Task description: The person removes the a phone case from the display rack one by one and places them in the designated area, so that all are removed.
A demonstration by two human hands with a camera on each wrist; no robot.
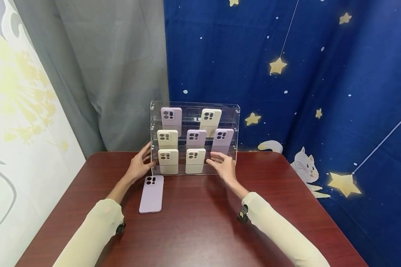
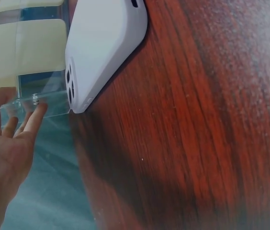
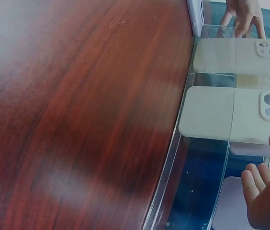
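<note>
A clear acrylic display stand (image 1: 184, 170) holds cream and lilac phone cases in three tiers. My left hand (image 1: 138, 165) is at its left side. In the left wrist view, the fingers (image 2: 35, 120) lie straight against the clear side panel, with the thumb toward the front. My right hand (image 1: 224, 166) is at the lower right front, below a lilac phone case (image 1: 223, 139), fingers loosely bent and holding nothing. Left of it stands a cream phone case (image 1: 195, 161) in the bottom tier. A loose lilac phone case (image 1: 152, 196) lies on the table, camera cut-outs toward the stand.
The stand is near the far edge of a reddish-brown wooden table (image 1: 194, 230). Behind hang a grey curtain (image 1: 120, 74) and a blue curtain (image 1: 220, 55) with stars. A pale patterned surface (image 1: 27, 129) borders the left. Dark devices sit at both wrists.
</note>
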